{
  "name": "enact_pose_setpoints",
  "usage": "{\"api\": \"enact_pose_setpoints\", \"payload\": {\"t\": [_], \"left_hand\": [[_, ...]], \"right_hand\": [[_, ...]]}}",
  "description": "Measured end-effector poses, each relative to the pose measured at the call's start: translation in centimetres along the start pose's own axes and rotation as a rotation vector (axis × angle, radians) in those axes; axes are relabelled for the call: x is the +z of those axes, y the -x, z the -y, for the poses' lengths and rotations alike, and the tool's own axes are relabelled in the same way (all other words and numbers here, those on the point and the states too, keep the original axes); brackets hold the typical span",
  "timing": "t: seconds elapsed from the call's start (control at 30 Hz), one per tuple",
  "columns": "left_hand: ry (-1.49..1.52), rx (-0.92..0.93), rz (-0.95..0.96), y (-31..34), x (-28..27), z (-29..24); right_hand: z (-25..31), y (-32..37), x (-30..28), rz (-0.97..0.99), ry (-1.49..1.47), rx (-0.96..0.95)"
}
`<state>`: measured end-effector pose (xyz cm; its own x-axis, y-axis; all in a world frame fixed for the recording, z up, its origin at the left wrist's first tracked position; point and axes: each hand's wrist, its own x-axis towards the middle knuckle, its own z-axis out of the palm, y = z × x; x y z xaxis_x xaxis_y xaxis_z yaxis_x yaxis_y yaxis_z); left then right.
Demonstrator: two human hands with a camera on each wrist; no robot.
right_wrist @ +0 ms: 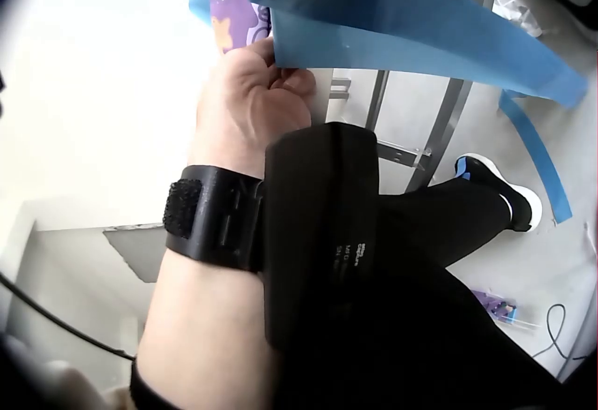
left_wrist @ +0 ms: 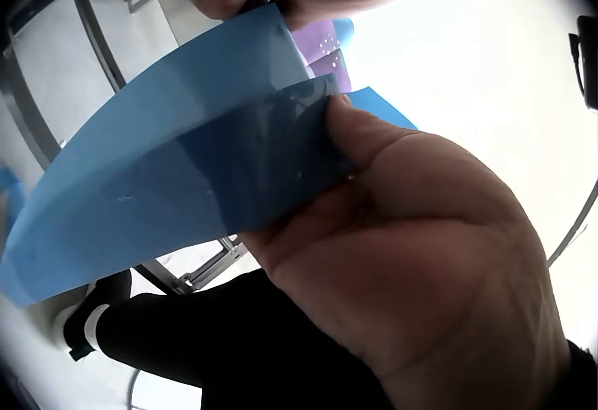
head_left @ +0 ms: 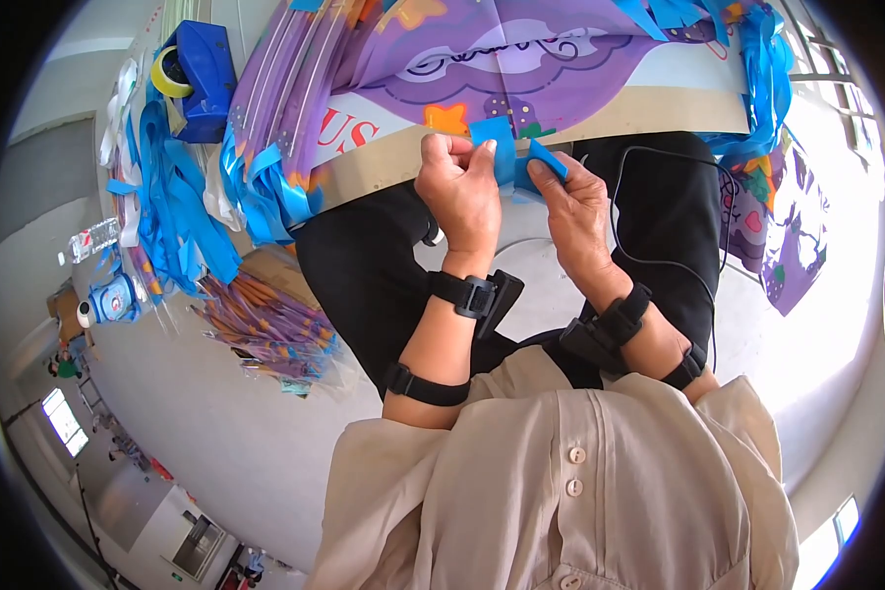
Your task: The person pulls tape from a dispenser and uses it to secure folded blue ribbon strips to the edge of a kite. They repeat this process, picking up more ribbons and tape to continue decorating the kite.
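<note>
A wide, glossy blue strip spans the two hands over the person's lap. The left hand pinches one end between thumb and curled fingers. At the other end, the right hand has its thumb pressed flat on the strip, fingers behind it. Between them the strip hangs in a long loop in the left wrist view, where the right hand shows large. From the right wrist view, the left hand is seen beside the strip. Just beyond the hands lies a purple printed plastic sheet.
A blue tape dispenser with a yellow roll stands at the table's left. Blue ribbon bundles hang over that edge, more ribbons at the right. Printed bundles lie on the floor. A black cable crosses the right thigh.
</note>
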<state>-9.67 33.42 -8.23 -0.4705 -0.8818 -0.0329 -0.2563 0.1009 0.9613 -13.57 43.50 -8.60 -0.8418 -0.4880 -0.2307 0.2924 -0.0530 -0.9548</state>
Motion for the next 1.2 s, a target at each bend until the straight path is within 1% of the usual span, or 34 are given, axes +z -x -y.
{"api": "enact_pose_setpoints", "payload": {"t": [0.13,0.2,0.23,0.3,0.43,0.53,0.6,0.73,0.8,1.0,1.07,1.1,1.17,1.2], "left_hand": [[-0.046,-0.029,0.011,-0.4,0.0,0.4],[-0.053,-0.033,0.016,-0.5,0.0,0.4],[-0.046,-0.033,0.016,-0.4,0.0,0.4],[-0.039,-0.035,0.016,-0.4,0.0,0.3],[-0.057,-0.014,0.032,-0.5,-0.1,0.4],[-0.059,-0.004,0.056,-0.6,-0.2,0.5],[-0.061,0.001,0.073,-0.7,-0.2,0.1],[-0.157,-0.012,0.106,-0.6,-0.4,-0.4],[-0.179,-0.005,0.116,-0.6,-0.4,-0.4],[-0.239,0.078,0.144,-0.5,-0.7,-0.1],[-0.462,0.28,0.183,-0.6,-1.2,-0.5],[-0.462,0.28,0.182,-0.3,-1.5,-0.9],[-0.667,0.349,0.222,0.5,-2.3,-1.9],[-0.667,0.349,0.223,0.7,-2.5,-1.6]], "right_hand": [[0.0,-0.2,0.4,-0.002,-0.04,0.014],[0.3,0.0,0.4,-0.109,-0.055,0.006],[0.2,0.0,0.3,-0.11,-0.054,0.007],[0.1,0.0,0.0,-0.013,-0.057,-0.005],[0.9,0.2,0.1,0.017,-0.056,-0.018],[1.2,0.2,-0.1,-0.021,-0.089,-0.028],[1.5,0.1,-0.3,0.074,0.061,0.009],[0.6,-0.5,-0.2,0.114,0.047,0.04],[0.4,-0.6,-0.3,0.103,0.12,0.071],[-0.4,-1.2,-0.3,0.069,0.179,0.02],[-0.7,-1.2,-0.3,0.064,0.175,0.023],[-0.8,-1.2,-0.3,0.059,0.173,0.023],[-1.0,-1.2,-0.4,0.063,0.184,0.016],[-1.1,-1.3,-0.4,0.068,0.197,0.007]]}}
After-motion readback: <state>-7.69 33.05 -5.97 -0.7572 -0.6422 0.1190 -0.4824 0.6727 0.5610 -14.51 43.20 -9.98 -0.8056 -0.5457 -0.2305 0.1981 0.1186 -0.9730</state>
